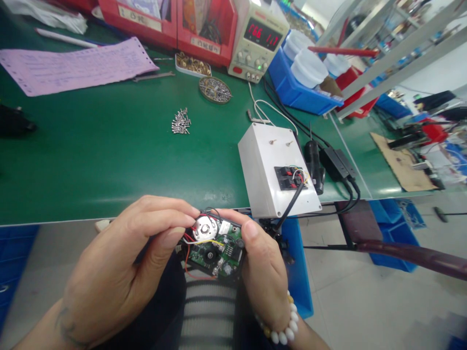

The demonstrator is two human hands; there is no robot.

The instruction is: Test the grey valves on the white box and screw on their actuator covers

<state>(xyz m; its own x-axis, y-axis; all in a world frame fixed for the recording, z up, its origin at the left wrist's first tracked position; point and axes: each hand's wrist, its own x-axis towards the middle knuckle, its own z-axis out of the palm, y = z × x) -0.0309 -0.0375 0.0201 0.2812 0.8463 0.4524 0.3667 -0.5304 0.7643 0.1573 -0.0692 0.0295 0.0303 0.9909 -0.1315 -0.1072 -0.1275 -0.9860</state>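
Note:
A green circuit board (pixel 199 254) in a black housing, with a round silver motor (pixel 205 228) on it, is held above my lap just off the bench's front edge. My right hand (pixel 264 265) grips its right side, with the thumb on the near face and a finger along the top edge. At the upper left, the fingertips of my left hand (pixel 134 248) are closed by the motor, at thin red wires (pixel 189 237). Those fingertips partly hide the wires. White, yellow and orange wires also cross the board or loop below it.
On the green bench (pixel 127 160) are a white switch box (pixel 262 160), a black screwdriver-like tool (pixel 313 158), a pile of screws (pixel 181 121), a round dish of small parts (pixel 215 90) and a pink sheet (pixel 80 65). Behind stand a power supply (pixel 255 39) and red bins (pixel 146 24).

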